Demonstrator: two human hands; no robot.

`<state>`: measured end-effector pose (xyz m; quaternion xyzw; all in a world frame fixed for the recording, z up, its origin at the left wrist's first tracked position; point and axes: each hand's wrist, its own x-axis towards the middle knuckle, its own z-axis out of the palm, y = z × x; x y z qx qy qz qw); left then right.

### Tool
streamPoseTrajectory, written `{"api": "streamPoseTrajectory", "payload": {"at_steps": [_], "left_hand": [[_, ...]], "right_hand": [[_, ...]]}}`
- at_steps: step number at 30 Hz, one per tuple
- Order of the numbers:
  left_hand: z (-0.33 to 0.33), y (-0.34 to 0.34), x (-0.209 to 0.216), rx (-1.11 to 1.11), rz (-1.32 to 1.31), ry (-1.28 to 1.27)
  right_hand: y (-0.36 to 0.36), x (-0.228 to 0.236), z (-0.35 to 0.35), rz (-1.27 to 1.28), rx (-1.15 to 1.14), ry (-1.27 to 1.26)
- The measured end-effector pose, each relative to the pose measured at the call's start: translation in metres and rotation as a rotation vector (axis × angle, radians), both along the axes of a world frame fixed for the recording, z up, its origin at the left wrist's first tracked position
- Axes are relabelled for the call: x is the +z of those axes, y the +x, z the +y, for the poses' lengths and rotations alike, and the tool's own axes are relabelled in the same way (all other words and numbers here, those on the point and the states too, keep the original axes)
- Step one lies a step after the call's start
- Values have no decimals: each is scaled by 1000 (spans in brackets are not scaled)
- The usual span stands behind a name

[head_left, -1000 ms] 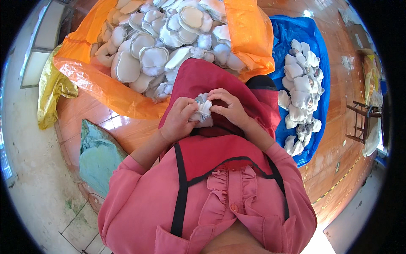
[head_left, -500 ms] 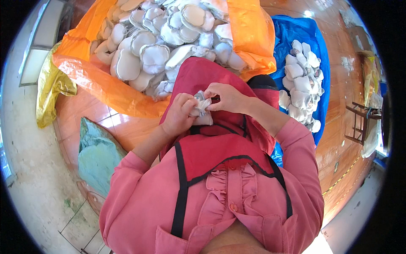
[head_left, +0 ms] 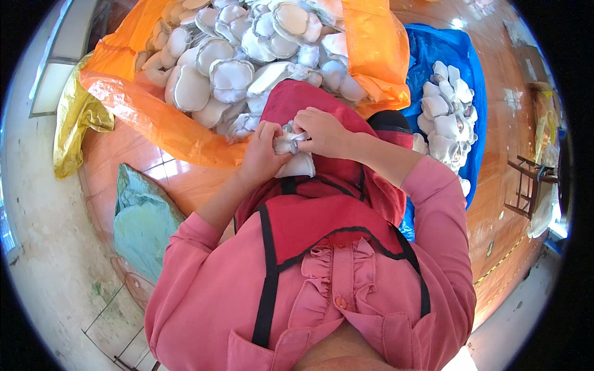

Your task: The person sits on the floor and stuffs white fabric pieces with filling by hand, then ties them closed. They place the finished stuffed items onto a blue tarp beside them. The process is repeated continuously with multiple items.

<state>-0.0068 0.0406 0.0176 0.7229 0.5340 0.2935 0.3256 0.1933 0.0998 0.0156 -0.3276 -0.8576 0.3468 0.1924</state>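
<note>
A small white fabric piece with a crumpled greyish edge is held over my lap, on the red apron. My left hand pinches its upper left side with curled fingers. From the right, my right hand grips the gathered upper edge, its fingertips pressed into the folds. The lower part of the piece hangs smooth below both hands. My fingers hide much of the crumpled edge.
Beyond my knees, an open orange sack holds many white padded, rounded pieces. At right, a blue sheet bears similar white pieces. A yellow bag and a green sack lie at left; a wooden stool stands far right.
My right hand has come in closer to my left, its fingers now closing on the piece's edge. More of the smooth white lower part shows beneath my hands.
</note>
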Motion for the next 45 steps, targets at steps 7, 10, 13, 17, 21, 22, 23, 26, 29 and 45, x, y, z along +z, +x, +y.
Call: {"api": "streamPoseTrajectory", "payload": {"at_steps": [7,10,13,17,21,22,23,26,29,45], "left_hand": [[13,11,-2,155,63,-21],[17,17,-9,204,93,2],[22,29,-13,259,130,54],[6,34,3,242,63,44],[-3,23,9,294,-214,-264],[-6,23,7,317,-198,-250],[-10,23,3,338,-181,-236],[-18,24,-3,358,-169,-184],[-16,20,-13,391,-210,-196],[11,6,-13,93,-84,-360]], "right_hand": [[-17,-18,-2,41,-197,41],[-23,-19,-6,49,-298,-10],[-26,-30,-3,73,-418,-115],[-16,-44,-16,162,-501,-146],[-19,-52,-28,228,-670,-180],[-22,-52,-31,247,-706,-185],[-23,-54,-33,276,-701,-164],[-22,-58,-36,374,-635,-135],[-4,-53,-30,486,-424,-291],[6,-28,-31,219,-340,-332]]}}
